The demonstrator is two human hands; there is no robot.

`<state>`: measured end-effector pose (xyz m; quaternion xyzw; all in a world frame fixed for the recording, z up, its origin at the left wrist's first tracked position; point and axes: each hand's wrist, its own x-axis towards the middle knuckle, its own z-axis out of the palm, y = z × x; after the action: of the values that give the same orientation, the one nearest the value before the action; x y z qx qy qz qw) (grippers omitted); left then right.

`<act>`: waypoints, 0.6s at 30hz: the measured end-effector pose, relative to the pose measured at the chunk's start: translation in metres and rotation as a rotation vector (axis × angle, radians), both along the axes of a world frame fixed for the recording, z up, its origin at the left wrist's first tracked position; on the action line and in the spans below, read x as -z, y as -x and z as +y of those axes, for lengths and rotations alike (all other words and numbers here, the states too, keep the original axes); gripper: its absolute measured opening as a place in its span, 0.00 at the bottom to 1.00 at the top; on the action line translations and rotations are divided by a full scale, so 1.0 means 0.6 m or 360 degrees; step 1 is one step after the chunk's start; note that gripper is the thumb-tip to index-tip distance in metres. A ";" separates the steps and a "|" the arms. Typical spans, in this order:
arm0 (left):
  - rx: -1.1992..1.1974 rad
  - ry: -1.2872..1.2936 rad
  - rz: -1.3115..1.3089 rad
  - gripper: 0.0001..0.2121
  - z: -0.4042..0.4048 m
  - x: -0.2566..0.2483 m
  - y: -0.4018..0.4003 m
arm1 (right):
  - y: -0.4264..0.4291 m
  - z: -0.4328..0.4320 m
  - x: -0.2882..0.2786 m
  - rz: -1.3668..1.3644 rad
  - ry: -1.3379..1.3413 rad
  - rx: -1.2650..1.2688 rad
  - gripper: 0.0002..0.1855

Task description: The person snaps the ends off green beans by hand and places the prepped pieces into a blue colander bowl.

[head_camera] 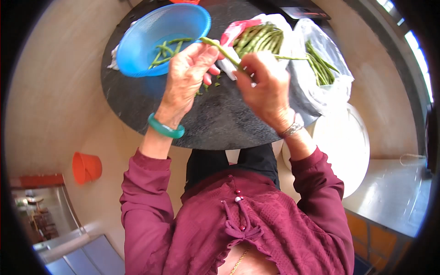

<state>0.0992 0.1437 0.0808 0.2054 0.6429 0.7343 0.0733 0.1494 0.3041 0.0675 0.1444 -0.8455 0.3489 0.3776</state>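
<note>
Between my two hands runs a long green bean point(225, 54). My left hand point(190, 70) pinches it near one end with thumb and fingers. My right hand point(266, 86), slightly blurred, grips the other end. To the left tilts a blue plastic basket point(129, 51) with several bean pieces point(164, 51) inside. Behind my right hand, a white and red plastic bag point(288, 31) holds a heap of whole beans point(259, 39). Further right, a clear plastic bag point(338, 51) contains more beans point(319, 67). Small green scraps point(206, 87) lie on the table below my left hand.
The round dark table point(137, 103) ends close to my lap. A dark flat object point(306, 13) lies at its far right edge. Right of the table stands a white round object point(343, 147), beside a shiny metal-topped surface point(388, 196). An orange bucket point(86, 168) is on the floor at left.
</note>
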 end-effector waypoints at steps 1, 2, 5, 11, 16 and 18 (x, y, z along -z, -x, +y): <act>-0.0013 -0.0035 -0.0045 0.14 -0.006 0.004 -0.003 | -0.003 -0.019 0.010 0.0035 -0.0100 -0.0070 0.11; -0.0019 -0.0065 -0.0064 0.13 -0.015 0.006 -0.008 | -0.009 -0.036 0.016 0.0066 -0.0150 -0.0129 0.12; -0.0084 0.0063 -0.0118 0.11 -0.042 0.009 -0.022 | -0.010 -0.041 0.032 -0.0269 -0.0026 -0.0555 0.09; 0.0109 0.0574 0.0156 0.14 -0.082 -0.002 -0.048 | 0.037 -0.035 -0.020 -0.0344 0.0115 -0.0773 0.09; 0.0252 0.0707 0.0223 0.14 -0.103 -0.016 -0.051 | 0.039 -0.035 -0.025 -0.0584 0.0048 -0.0823 0.09; 0.0250 0.0698 0.0200 0.13 -0.103 -0.019 -0.054 | 0.038 -0.035 -0.031 -0.0664 0.0079 -0.0883 0.09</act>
<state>0.1316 0.0816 0.0922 0.2792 0.7723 0.5550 0.1327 0.1268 0.2831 0.0862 0.2850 -0.8243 0.4807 0.0908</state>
